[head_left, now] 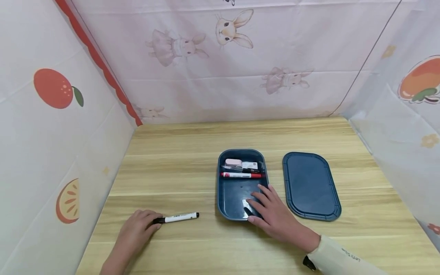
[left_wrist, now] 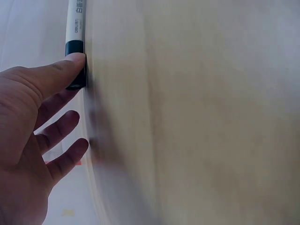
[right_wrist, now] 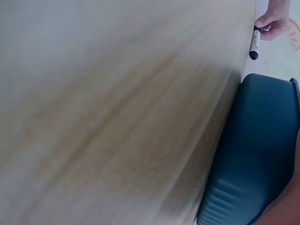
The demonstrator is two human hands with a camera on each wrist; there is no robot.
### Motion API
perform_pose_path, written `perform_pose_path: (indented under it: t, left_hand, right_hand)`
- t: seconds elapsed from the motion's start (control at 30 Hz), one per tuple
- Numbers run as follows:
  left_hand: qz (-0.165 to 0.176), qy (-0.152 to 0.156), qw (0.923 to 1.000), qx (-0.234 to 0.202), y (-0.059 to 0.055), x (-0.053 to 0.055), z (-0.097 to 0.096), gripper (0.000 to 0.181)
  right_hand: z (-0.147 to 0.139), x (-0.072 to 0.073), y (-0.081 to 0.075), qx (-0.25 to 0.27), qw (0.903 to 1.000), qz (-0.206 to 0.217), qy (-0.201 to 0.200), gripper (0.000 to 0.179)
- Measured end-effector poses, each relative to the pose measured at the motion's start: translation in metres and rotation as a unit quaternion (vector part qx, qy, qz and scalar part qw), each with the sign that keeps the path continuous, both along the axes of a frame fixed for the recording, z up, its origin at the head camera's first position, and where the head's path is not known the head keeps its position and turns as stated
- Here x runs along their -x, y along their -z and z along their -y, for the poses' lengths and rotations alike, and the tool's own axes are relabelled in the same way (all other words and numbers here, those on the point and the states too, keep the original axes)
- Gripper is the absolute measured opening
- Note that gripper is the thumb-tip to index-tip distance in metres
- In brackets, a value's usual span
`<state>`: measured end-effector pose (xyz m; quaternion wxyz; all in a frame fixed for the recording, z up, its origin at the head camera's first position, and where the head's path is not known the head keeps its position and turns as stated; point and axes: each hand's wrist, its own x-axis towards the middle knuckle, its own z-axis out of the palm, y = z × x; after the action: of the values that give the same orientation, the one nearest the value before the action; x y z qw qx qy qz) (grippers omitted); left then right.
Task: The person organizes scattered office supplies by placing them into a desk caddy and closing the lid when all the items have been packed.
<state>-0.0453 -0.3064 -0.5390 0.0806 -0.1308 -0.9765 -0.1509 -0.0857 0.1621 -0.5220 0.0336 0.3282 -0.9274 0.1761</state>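
Observation:
At the front left of the table, my left hand point(head_left: 139, 227) pinches a white whiteboard marker point(head_left: 180, 217) by its black end. The left wrist view shows the thumb on that black end of the marker point(left_wrist: 75, 42), the other fingers loosely bent below. My right hand point(head_left: 275, 217) lies over the front right corner of a dark blue box point(head_left: 227, 206), fingers spread and relaxed. Inside the box's far half are a red-capped marker point(head_left: 242, 175), a dark pen point(head_left: 251, 170), a pale pink rounded item point(head_left: 233, 163) and a small white block point(head_left: 249, 165).
A dark blue lid point(head_left: 311, 185) lies flat on the wood-grain table point(head_left: 172, 152), right of the box. Printed cloth walls point(head_left: 220, 95) enclose the table at the back and both sides.

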Motion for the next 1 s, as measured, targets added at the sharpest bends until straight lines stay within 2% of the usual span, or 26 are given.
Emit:
perform_pose_path:
  t: [0.17,0.37,0.7,0.83,1.0]
  left_hand:
    - [0.018,-0.023,0.9996,0.005,-0.001,-0.003,0.005,0.028]
    - [0.024,-0.030,0.9992,0.004,-0.003,-0.004,0.007,0.024]
    - [0.075,-0.085,0.9925,-0.046,-0.011,-0.009,0.002,0.022]
    - [0.065,-0.095,0.9912,-0.065,-0.015,-0.008,0.000,0.022]
    - [0.024,-0.090,0.9926,-0.077,-0.021,-0.002,-0.001,0.026]
  right_hand:
    - [-0.001,0.000,-0.001,-0.005,0.9999,0.012,0.003,0.054]
    - [-0.001,0.000,-0.002,-0.003,0.9999,0.016,0.002,0.055]
    - [-0.001,0.000,0.000,0.002,1.0000,0.009,0.001,0.053]
    - [-0.001,0.000,0.000,0.001,0.9999,0.012,0.003,0.054]
    - [-0.001,0.000,-0.001,0.001,0.9999,0.017,0.002,0.055]
